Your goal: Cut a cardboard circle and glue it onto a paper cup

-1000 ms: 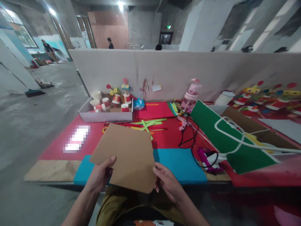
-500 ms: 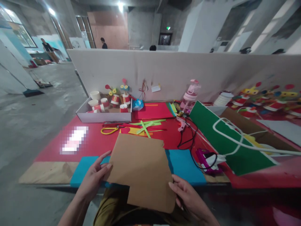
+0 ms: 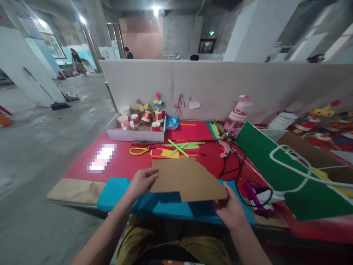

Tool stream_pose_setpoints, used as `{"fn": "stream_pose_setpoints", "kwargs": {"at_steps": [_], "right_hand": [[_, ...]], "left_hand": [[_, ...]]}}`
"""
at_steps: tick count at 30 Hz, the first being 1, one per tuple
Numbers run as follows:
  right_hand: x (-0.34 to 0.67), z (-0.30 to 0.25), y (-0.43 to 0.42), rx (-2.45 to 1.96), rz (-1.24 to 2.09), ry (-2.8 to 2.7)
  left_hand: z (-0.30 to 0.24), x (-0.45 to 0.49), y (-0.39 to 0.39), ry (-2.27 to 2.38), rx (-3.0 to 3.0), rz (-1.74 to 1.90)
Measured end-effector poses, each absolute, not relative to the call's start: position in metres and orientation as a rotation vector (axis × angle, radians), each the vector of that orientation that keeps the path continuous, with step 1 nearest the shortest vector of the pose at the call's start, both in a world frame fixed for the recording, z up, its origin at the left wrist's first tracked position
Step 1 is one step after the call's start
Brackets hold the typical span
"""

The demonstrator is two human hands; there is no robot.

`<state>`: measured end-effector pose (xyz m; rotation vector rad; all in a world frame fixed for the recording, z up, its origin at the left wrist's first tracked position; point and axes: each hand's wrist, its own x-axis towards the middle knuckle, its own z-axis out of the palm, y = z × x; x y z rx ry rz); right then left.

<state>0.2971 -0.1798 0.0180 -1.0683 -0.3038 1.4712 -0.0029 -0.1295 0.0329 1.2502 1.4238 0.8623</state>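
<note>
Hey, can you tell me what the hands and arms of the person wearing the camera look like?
The left hand and right hand are both bare, without gloves. The forearms are uncovered too, with no sleeves or watch visible. Below them show olive-brown trousers. Rings are too small to rule out.

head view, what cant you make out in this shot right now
All in the head view:
- Underside of the cardboard: faces away from the camera.
- Right hand: some fingers partly hidden beneath the cardboard.
- Pale patch on the red surface: pixelated, unidentifiable.
- White label on the partition: too small to read.
- Toys at far right: blurred, the outermost cut off by the picture's edge.
</note>
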Motion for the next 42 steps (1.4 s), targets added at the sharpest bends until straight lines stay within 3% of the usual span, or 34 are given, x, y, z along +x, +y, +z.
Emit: {"fn": "stream_pose_setpoints", "kwargs": {"at_steps": [4, 8, 12, 18, 21, 24, 31, 38, 42], "right_hand": [[0.29, 0.022, -0.169, -0.934, 1.418, -0.287], [0.282, 0.015, -0.194, -1.117, 1.369, -0.537], [0.279, 0.004, -0.222, -1.295, 1.544, -0.605], [0.273, -0.009, -0.228, -1.503, 1.599, -0.871], [0.276, -0.011, -0.224, -1.635, 1.438, -1.16], [0.277, -0.007, -0.224, -1.714, 1.0, -1.453], [0.235, 0.015, -0.191, -1.308, 0.38, -2.189], [0.209, -0.005, -0.14, -1.338, 0.342, -2.555], [0.211, -0.01, -0.137, -1.361, 0.403, -2.57]], "left_hand": [[0.031, 0.016, -0.116, 1.328, 1.051, 1.055], [0.024, 0.009, -0.144, 1.309, 1.047, 0.959], [0.016, -0.016, -0.168, 1.373, 1.086, 0.833], [0.009, -0.047, -0.162, 1.558, 1.426, 0.706], [0.012, -0.051, -0.158, 1.792, 1.855, 0.645], [0.017, -0.046, -0.159, 1.925, 2.236, 0.564], [-0.003, -0.021, -0.158, 1.371, 2.733, 0.257], [0.039, -0.053, -0.126, 1.022, 2.547, 0.179], [0.083, -0.083, -0.05, 1.393, 2.386, 0.615]]}}
